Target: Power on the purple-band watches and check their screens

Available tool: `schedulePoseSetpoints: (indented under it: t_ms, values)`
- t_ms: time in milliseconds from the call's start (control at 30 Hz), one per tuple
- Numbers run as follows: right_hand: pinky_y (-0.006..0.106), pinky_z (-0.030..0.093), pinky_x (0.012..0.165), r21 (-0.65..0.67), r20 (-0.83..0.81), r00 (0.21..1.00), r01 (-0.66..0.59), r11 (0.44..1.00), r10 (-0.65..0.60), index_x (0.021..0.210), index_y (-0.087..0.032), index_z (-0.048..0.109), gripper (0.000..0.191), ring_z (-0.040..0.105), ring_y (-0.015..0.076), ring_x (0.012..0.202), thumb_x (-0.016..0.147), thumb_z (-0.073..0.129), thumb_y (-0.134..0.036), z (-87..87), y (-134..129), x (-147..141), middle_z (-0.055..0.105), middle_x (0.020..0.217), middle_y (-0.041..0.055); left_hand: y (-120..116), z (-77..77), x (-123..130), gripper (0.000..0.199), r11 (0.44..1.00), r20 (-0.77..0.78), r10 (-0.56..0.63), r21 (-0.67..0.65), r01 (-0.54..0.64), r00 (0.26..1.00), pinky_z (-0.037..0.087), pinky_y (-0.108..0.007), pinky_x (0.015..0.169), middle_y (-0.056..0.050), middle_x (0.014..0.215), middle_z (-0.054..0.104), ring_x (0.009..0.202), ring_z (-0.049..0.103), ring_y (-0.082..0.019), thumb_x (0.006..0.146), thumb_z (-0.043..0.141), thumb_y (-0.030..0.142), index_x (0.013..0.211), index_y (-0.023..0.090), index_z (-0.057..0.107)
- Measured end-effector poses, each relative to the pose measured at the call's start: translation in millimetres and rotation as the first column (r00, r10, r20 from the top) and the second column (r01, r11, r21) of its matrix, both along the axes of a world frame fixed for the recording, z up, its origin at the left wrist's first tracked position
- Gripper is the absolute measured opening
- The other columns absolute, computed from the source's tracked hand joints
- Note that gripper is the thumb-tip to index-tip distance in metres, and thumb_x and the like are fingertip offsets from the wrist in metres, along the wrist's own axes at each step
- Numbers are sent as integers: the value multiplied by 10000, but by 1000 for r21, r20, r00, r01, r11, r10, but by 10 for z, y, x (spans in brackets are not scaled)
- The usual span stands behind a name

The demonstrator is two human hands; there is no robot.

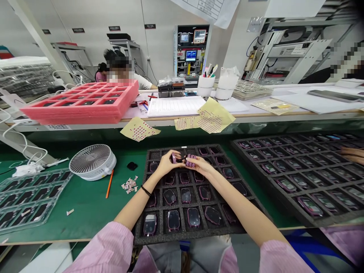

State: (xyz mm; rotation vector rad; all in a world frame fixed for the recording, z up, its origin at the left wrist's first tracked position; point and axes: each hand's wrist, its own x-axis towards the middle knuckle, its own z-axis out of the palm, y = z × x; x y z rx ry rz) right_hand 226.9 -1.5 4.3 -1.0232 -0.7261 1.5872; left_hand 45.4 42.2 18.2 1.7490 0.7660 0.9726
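Observation:
Over the far part of a black foam tray (182,206), my left hand (166,163) and my right hand (200,165) come together, fingers closed. Between them is a small dark piece (179,160), apparently a watch case, gripped from both sides and largely covered by the fingers. Purple shows at the fingertips of both hands; whether these are finger covers or parts of the piece, I cannot tell. Square pockets in the tray hold several purple-rimmed watch cases (193,217) with dark screens. My forearms pass above the tray's left and right sides.
A second foam tray of watch cases (284,201) lies right, with another person's hand (352,154) at its edge. Left are a fan (92,161), an orange stick (109,184), small pale tabs (130,184) and a clear tray (61,195). Pink foam (108,113) sits on the shelf.

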Motion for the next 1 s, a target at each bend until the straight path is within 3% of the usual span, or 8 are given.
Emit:
schedulePoseSetpoints:
  t_ms: [67,133,200,300,467,667,867,1000]
  values:
    - [326,587,749,5,-13,999,47,999,-47,778,-137,697,216,705,178,734,620,831,-197,6,16,36,734,777,70,57,-33,-4,537,957,121,165,-258,-130,979,466,-210,568,40,734,547,613,545,-89,530,859,353,944,161,575]
    - [344,585,777,6,-17,997,75,997,-74,768,-133,697,226,709,185,752,606,842,-196,3,17,49,735,780,74,92,-48,5,495,870,193,254,-474,-137,948,339,-154,437,71,686,453,513,434,-44,581,826,388,935,170,558]
    - [354,585,786,8,-14,996,92,996,-92,756,-131,700,252,710,190,749,575,860,-203,-10,11,39,732,761,69,103,-40,17,400,809,247,256,-583,-68,935,271,-146,408,68,676,415,495,408,-41,672,748,418,926,173,560]
    - [361,586,789,9,-4,994,112,994,-112,739,-130,698,299,711,197,733,525,886,-220,-36,-2,11,718,710,52,92,-9,23,256,777,278,214,-629,9,937,291,-165,418,54,658,412,502,433,-59,725,661,338,892,157,590]
    - [350,587,760,6,23,992,127,992,-127,752,-125,710,367,701,187,683,457,906,-220,-56,-27,-20,711,690,42,68,18,-4,221,752,324,173,-653,88,930,381,-205,493,30,657,465,553,487,-82,660,636,178,875,131,635]
    - [311,585,697,4,59,988,141,990,-141,764,-135,721,401,684,158,611,417,908,-208,-43,-49,-56,704,664,17,102,-39,-12,270,783,335,163,-617,85,928,438,-213,549,16,712,523,613,546,-92,649,652,211,911,149,643]
    - [299,581,667,13,86,985,146,989,-147,770,-137,721,425,691,170,621,399,911,-219,-34,-52,-68,701,651,17,172,-165,7,276,853,279,159,-521,10,947,536,-347,750,-26,849,597,808,649,-179,690,625,229,959,174,645]
    - [295,581,675,18,95,984,150,989,-151,769,-141,721,426,687,160,612,396,911,-224,-27,-64,-71,701,650,10,276,-217,-59,274,924,204,221,-357,-138,954,473,-394,939,-42,1030,621,1030,608,-216,736,593,207,1007,206,638]
